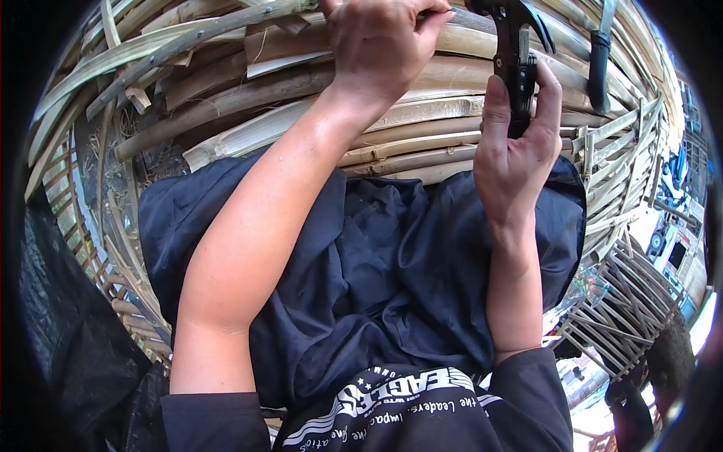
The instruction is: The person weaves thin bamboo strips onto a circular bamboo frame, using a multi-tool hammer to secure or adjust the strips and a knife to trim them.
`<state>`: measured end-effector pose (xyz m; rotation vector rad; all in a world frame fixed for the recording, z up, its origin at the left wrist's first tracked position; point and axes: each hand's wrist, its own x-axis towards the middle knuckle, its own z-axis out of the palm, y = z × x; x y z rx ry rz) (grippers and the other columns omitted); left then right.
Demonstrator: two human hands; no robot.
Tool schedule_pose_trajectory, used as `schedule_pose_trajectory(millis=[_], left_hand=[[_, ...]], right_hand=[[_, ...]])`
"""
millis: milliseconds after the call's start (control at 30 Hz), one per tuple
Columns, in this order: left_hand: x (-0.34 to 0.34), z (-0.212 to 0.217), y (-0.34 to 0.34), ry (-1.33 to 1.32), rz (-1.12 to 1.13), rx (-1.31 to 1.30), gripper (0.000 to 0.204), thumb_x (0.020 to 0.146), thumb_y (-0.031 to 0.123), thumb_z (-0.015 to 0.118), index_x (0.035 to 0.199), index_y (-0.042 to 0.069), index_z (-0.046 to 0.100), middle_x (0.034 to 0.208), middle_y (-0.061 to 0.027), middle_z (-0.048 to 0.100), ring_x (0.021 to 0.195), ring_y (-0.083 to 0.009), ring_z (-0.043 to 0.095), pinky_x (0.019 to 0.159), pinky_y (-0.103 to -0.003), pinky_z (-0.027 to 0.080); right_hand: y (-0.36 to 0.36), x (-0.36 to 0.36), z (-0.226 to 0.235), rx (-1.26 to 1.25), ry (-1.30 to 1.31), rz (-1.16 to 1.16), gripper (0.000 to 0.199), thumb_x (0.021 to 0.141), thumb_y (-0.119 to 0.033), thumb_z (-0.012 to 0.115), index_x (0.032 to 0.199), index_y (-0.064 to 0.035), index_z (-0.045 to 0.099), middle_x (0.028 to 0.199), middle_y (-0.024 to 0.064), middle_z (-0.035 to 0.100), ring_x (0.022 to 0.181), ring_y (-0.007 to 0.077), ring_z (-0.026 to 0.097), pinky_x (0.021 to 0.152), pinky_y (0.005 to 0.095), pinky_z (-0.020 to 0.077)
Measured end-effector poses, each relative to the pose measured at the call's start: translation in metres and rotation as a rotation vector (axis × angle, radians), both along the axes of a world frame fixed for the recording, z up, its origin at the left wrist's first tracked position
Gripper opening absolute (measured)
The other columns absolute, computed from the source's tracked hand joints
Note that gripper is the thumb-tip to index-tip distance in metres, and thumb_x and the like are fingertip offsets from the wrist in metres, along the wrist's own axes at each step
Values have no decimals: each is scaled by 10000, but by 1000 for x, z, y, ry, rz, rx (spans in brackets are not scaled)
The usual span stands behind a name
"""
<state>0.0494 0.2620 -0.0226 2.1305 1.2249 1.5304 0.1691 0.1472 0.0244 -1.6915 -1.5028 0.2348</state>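
My right hand (514, 147) grips the black handle of a claw hammer (516, 45), head up near the top edge. My left hand (380, 41) is closed with its fingers curled down onto a bamboo slat (422, 113) at the top; what it pinches is hidden. Both forearms reach up from the lower edge over my dark blue trousers (392, 279). A frame of split bamboo strips lies under and beyond both hands.
A woven bamboo lattice panel (617, 309) stands at the lower right. Curved bamboo ribs (90, 226) run down the left side. A black-handled tool (599, 64) lies on the slats at the upper right. Black sheeting (68, 339) fills the lower left.
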Motion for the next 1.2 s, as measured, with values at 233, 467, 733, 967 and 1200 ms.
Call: schedule_pose_trajectory(millis=[233, 467, 733, 967, 1200], left_hand=[[2, 1, 2, 25, 4, 17, 72, 819, 105, 794, 775, 113, 737, 847, 0, 762, 879, -190, 712, 1087, -505, 288], [1, 7, -2, 49, -1, -13, 72, 829, 108, 792, 781, 111, 739, 853, 0, 763, 883, -192, 715, 1099, -507, 280], [1, 4, -1, 46, 4, -12, 72, 827, 101, 789, 782, 115, 735, 855, 3, 763, 892, -184, 714, 1097, -515, 280], [-2, 5, -2, 51, -2, -19, 75, 832, 101, 782, 782, 118, 729, 854, 5, 760, 888, -185, 710, 1104, -517, 267], [-1, 6, -1, 69, 6, -9, 71, 834, 120, 790, 792, 126, 734, 866, 16, 758, 897, -180, 707, 1106, -531, 259]], right_hand=[[1, 7, -1, 23, 3, -12, 384, 982, -120, 697, 1330, -50, 548, 925, 164, 728, 838, 268, 754, 754, 356, 562], [3, 6, -2, 74, -36, 24, 412, 966, -124, 709, 1335, -42, 545, 946, 192, 739, 872, 350, 759, 742, 394, 570], [9, 2, 3, -59, -294, 44, 408, 971, -118, 692, 1341, -41, 539, 938, 198, 731, 877, 377, 751, 743, 414, 568], [0, 4, 8, 85, 116, -24, 335, 1036, -154, 652, 1325, -33, 535, 831, -4, 605, 676, 38, 505, 583, 194, 401], [5, 15, -10, 32, 151, -51, 332, 1033, -194, 668, 1285, -4, 564, 785, -35, 588, 677, 35, 509, 587, 209, 401]])
